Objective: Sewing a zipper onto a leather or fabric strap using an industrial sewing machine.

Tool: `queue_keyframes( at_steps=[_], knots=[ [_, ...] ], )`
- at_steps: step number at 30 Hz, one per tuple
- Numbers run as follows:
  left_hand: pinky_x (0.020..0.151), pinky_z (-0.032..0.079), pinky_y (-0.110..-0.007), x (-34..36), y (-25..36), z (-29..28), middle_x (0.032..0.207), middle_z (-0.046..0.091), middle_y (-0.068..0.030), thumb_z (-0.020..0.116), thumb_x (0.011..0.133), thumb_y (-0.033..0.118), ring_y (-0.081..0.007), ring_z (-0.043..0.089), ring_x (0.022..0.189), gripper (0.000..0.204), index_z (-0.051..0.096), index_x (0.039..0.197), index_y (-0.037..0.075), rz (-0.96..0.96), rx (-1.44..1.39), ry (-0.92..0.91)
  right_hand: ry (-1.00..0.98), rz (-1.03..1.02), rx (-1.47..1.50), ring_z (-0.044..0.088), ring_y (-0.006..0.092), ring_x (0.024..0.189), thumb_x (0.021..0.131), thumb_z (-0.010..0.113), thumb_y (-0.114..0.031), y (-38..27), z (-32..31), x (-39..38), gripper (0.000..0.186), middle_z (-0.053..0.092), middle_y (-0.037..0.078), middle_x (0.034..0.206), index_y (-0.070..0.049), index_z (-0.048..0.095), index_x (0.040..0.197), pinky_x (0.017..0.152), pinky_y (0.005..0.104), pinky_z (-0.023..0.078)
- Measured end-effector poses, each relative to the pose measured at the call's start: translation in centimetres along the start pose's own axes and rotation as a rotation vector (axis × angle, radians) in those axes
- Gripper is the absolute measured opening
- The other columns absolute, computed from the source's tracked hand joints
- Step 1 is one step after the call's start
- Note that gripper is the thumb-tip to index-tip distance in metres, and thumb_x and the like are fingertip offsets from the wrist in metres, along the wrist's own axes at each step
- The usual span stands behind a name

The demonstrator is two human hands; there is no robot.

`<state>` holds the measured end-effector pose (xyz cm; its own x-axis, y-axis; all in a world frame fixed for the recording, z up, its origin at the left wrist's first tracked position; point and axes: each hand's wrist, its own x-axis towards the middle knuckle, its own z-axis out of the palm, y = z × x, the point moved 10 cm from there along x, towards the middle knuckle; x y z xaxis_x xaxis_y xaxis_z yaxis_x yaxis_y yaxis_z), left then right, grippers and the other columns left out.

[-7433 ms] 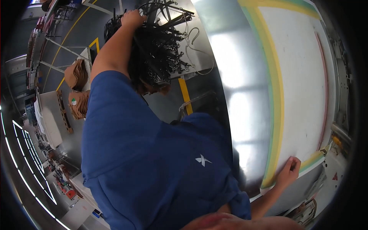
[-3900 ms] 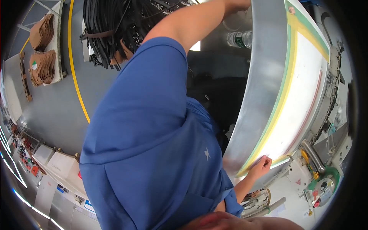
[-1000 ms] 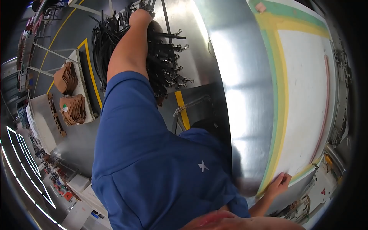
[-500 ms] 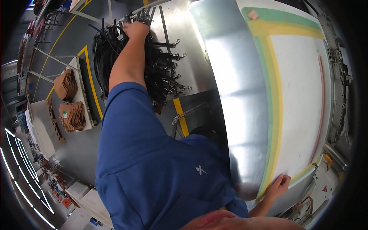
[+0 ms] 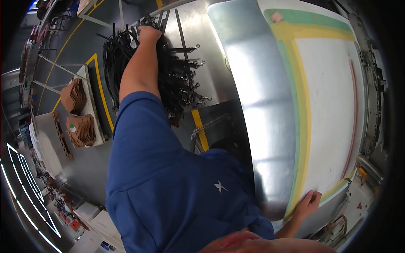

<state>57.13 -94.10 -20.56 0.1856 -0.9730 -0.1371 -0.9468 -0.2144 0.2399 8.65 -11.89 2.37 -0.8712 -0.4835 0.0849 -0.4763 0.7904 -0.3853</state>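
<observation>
A thick heap of black straps (image 5: 119,63) with metal snap hooks (image 5: 197,64) lies on a metal tabletop at the upper left. My left hand (image 5: 149,34) reaches over its far part, closed around some of the straps; the fingertips are hidden. At the lower right, my right hand (image 5: 310,204) rests at the near edge of a white board (image 5: 327,114) bordered with yellow and green tape. Its fingers are curled in, and whatever they might hold does not show.
A shiny sheet-metal surface (image 5: 263,105) runs along the white board. A small pinkish block (image 5: 276,17) lies at the board's far corner. One single strap (image 5: 181,33) lies apart on the metal tabletop (image 5: 211,38). Stacked brown pieces (image 5: 81,130) sit on a stand to the left.
My left hand has shifted slightly among the straps at the far side of the heap. My right hand stays at the board's edge.
</observation>
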Motion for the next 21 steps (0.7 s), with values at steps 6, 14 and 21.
queue_keyframes(
  at_steps=[6, 14, 21],
  knots=[
    [0.113, 0.046, -0.043, 1.4, -1.0, 2.0, 0.149, 0.060, -0.0156, 0.069, 0.085, 0.029, -0.0338, 0.057, 0.138, 0.056, 0.068, 0.136, 0.006, -0.084, 0.139, -0.222, 0.008, -0.017, 0.000, 0.039, 0.0155, 0.068, 0.099, 0.061, -0.012, -0.3, -0.1, 0.0, 0.020, 0.043, 0.004, 0.076, -0.001, 0.050, 0.087, 0.059, 0.0306, 0.037],
    [0.113, 0.047, -0.041, 1.1, 0.2, 2.8, 0.148, 0.059, -0.0188, 0.067, 0.088, 0.036, -0.0319, 0.058, 0.138, 0.061, 0.065, 0.139, 0.004, 0.023, 0.294, -0.269, -0.034, 0.036, 0.013, 0.042, 0.0163, 0.072, 0.102, 0.060, -0.014, 0.1, 0.1, -0.1, 0.022, 0.044, 0.005, 0.076, -0.001, 0.050, 0.087, 0.066, 0.0319, 0.040],
    [0.116, 0.045, -0.042, 0.0, 0.0, 2.7, 0.150, 0.058, -0.0173, 0.074, 0.083, 0.031, -0.0328, 0.055, 0.140, 0.064, 0.063, 0.139, 0.002, -0.022, 0.222, -0.267, -0.060, 0.041, 0.027, 0.042, 0.0179, 0.072, 0.100, 0.061, -0.012, -0.6, 0.2, -0.1, 0.021, 0.044, 0.007, 0.076, 0.000, 0.049, 0.088, 0.066, 0.0332, 0.041]
  ],
)
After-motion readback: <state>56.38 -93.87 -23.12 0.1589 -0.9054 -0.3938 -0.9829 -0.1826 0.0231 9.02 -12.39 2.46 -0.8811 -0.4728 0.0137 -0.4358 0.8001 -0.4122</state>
